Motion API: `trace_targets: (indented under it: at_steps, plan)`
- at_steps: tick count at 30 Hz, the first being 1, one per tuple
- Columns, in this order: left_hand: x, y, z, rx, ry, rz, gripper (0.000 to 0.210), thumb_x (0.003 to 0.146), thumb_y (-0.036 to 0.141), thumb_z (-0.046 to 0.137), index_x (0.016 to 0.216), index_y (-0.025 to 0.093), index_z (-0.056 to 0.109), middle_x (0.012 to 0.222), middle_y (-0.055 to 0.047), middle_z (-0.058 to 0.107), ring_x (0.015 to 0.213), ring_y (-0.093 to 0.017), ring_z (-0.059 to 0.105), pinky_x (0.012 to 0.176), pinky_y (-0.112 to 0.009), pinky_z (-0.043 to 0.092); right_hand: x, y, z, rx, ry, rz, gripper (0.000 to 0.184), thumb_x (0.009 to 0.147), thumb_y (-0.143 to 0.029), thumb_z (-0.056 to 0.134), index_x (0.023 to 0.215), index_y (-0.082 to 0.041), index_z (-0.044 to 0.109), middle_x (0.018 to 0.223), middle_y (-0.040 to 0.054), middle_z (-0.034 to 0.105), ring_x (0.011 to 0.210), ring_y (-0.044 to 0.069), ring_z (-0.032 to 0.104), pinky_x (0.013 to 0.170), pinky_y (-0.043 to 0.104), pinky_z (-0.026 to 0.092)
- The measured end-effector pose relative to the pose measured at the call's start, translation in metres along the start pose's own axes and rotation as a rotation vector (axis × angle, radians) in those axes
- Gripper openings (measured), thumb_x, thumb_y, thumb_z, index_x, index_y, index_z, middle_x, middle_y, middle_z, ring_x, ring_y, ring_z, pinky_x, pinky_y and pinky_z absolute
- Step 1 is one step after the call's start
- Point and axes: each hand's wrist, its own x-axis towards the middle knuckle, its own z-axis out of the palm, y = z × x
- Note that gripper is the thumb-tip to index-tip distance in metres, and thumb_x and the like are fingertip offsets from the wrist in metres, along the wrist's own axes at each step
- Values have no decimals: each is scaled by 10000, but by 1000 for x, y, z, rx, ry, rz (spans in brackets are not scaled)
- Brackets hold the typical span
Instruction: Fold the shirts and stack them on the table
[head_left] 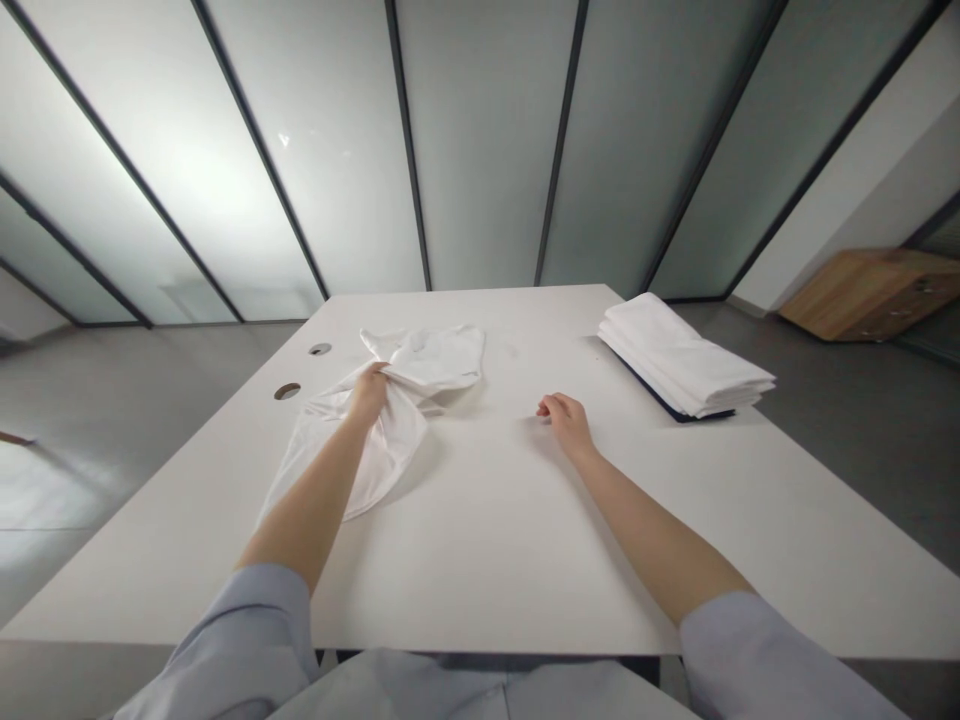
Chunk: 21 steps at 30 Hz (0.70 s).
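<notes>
A crumpled white shirt (442, 358) lies on the left half of the white table, partly bunched and partly spread toward the near left. My left hand (370, 392) is closed on a gathered fold near its middle, and my forearm hides part of the cloth. Over the table right of the shirt, my right hand (566, 418) is loosely curled, apart from the shirt, with nothing visible in its fingers. The stack of folded white cloth (682, 355) nearest to it lies farther right, with a dark layer (651, 388) at the bottom.
The white table (480, 560) has two round holes near its left edge, one an open cable hole (287, 391). Frosted glass panels (487, 140) with dark frames stand behind it. A wooden cabinet (862, 295) is on the floor at the far right.
</notes>
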Motion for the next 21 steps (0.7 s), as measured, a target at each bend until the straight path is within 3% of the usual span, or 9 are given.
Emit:
trace_targets:
  at_steps: [3, 5, 7, 8, 10, 12, 14, 16, 21]
  plan:
    - [26, 7, -58, -217, 457, -214, 328, 803, 105, 379, 1069, 112, 573, 835, -28, 628, 809, -172, 625, 725, -307, 526, -1, 1, 1, -17, -42, -12, 318, 759, -476, 486, 612, -210, 578, 617, 35, 636, 653, 189, 591, 634, 295, 437]
    - [30, 14, -94, -184, 601, -239, 379, 807, 55, 355, 1158, 57, 498, 1057, -92, 607, 1026, -203, 577, 870, -355, 493, -2, 1, 1, -33, -57, -15, 316, 765, -473, 480, 619, -210, 576, 625, 37, 641, 651, 192, 591, 635, 299, 437]
    - [26, 19, -117, 7, 854, -119, 479, 844, 91, 407, 1320, 64, 357, 1327, -126, 480, 1272, -245, 402, 1056, -415, 356, -2, 1, 1, -52, -67, -17, 308, 769, -464, 476, 625, -211, 576, 632, 38, 645, 656, 196, 595, 643, 304, 441]
    - [22, 21, -122, 123, 894, -30, 501, 878, 146, 418, 1362, 72, 310, 1392, -134, 425, 1318, -256, 346, 1097, -433, 301, -2, 1, 1, -61, -73, -17, 306, 771, -461, 474, 626, -212, 575, 631, 38, 645, 656, 197, 596, 645, 306, 443]
    - [11, 19, -118, 376, 761, 122, 516, 914, 314, 449, 1377, 115, 338, 1412, -127, 424, 1335, -278, 335, 1128, -471, 238, -2, 0, 1, -81, -90, -17, 307, 775, -461, 468, 627, -215, 574, 628, 37, 646, 655, 197, 596, 648, 306, 446]
    - [1, 10, -101, 591, 398, 152, 563, 868, 505, 500, 1328, 184, 452, 1395, -125, 461, 1334, -331, 345, 1125, -553, 196, -3, 0, 1, -99, -112, -16, 309, 778, -465, 466, 628, -216, 573, 634, 37, 649, 659, 196, 598, 650, 303, 448]
    - [-9, -7, -77, 776, 76, 71, 716, 745, 654, 574, 1325, 242, 490, 1477, -152, 374, 1380, -424, 236, 1073, -683, 140, -4, -1, 1, -117, -136, -13, 310, 777, -468, 470, 631, -216, 574, 642, 38, 653, 673, 197, 605, 657, 300, 448]
    - [-16, -28, -58, 880, -116, -39, 753, 721, 695, 553, 1323, 245, 511, 1499, -185, 337, 1379, -456, 215, 1023, -741, 132, -5, -1, 1, -133, -156, -8, 306, 772, -467, 478, 631, -214, 577, 647, 37, 656, 682, 199, 612, 664, 299, 450]
    - [-15, -61, -50, 947, -14, -139, 533, 889, 527, 320, 1219, 219, 604, 1463, -180, 389, 1354, -411, 277, 1015, -729, 160, -6, 0, 2, -146, -180, -13, 292, 771, -446, 485, 641, -207, 592, 659, 38, 661, 685, 199, 616, 676, 305, 452]
